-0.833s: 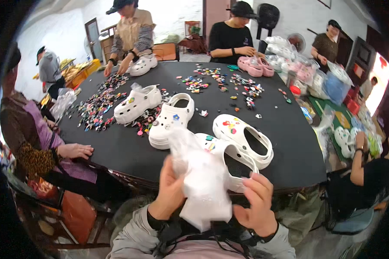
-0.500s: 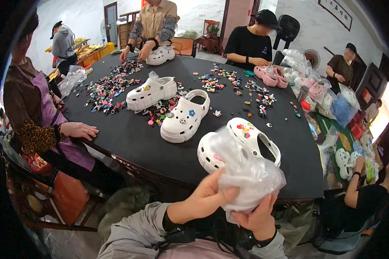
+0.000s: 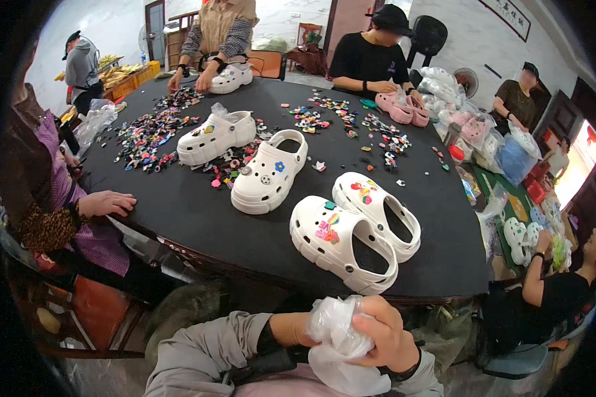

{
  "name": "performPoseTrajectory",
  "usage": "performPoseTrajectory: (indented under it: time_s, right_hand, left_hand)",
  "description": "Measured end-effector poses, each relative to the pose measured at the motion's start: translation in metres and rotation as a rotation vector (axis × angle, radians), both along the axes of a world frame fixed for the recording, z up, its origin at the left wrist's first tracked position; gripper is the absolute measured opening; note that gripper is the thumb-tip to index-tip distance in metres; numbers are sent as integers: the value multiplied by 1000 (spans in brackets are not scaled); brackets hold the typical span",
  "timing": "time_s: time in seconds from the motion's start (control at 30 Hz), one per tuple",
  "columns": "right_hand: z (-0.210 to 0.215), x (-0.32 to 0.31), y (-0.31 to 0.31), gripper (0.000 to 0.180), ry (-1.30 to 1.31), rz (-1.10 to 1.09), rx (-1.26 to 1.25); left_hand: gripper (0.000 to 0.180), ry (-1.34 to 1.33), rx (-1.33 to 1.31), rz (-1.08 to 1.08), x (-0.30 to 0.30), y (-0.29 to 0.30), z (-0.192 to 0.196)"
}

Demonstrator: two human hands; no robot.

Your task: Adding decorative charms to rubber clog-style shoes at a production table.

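Close to my body, below the table's edge, my right hand (image 3: 387, 334) is closed around a crumpled clear plastic bag (image 3: 334, 337), part of which hangs loose. Against the bag's other side is my left hand (image 3: 294, 329); its fingers are hidden behind the plastic. Just beyond lie two white clogs side by side: the nearer clog (image 3: 341, 248) has colourful charms on its toe, and the farther clog (image 3: 371, 212) bears red and yellow ones. Left of them stand a clog with a blue flower charm (image 3: 271, 173) and another white clog (image 3: 217, 137) with plastic in its opening.
Piles of small charms (image 3: 155, 132) spread over the black table (image 3: 198, 218). Another person's hand (image 3: 107, 202) rests at the left edge. Across the table, people handle a white clog (image 3: 230, 78) and pink clogs (image 3: 402, 108). Bagged shoes (image 3: 480, 132) are heaped at the right.
The plastic bag has come down off the table toward my body, crumpled smaller between my hands. The nearer charmed clog, which it covered, now shows fully. The view has shifted slightly.
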State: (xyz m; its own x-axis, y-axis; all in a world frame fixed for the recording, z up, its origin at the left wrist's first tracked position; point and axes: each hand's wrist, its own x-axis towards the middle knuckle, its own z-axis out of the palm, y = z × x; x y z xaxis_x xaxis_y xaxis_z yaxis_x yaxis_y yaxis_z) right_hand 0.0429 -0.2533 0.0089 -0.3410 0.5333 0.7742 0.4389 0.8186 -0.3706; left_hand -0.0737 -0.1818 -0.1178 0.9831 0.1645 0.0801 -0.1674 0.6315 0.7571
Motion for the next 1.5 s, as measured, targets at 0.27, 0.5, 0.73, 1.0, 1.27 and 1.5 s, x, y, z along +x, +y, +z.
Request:
performPoseTrajectory:
  time_s: [0.27,0.5,0.73,1.0,1.27,1.5]
  right_hand:
    - [41,102,40,44,-170,-708,234]
    - [49,144,112,35,-714,-651,-316]
    - [42,126,157,21,-798,-637,-527]
    - [-12,114,162,21,-713,-1016,-409]
    - [24,146,132,73,-782,-837,-103]
    - [67,116,76,83,-724,-555,-334]
  left_hand:
    - [26,212,174,660,-33,35,86]
    - [38,374,1246,1346,-67,89,61]
    - [59,445,1284,1337,-60,108,14]
    - [56,387,1215,1344,-57,110,14]
    - [54,399,1156,1305,-60,107,15]
    - [55,439,1149,1297,-69,107,16]
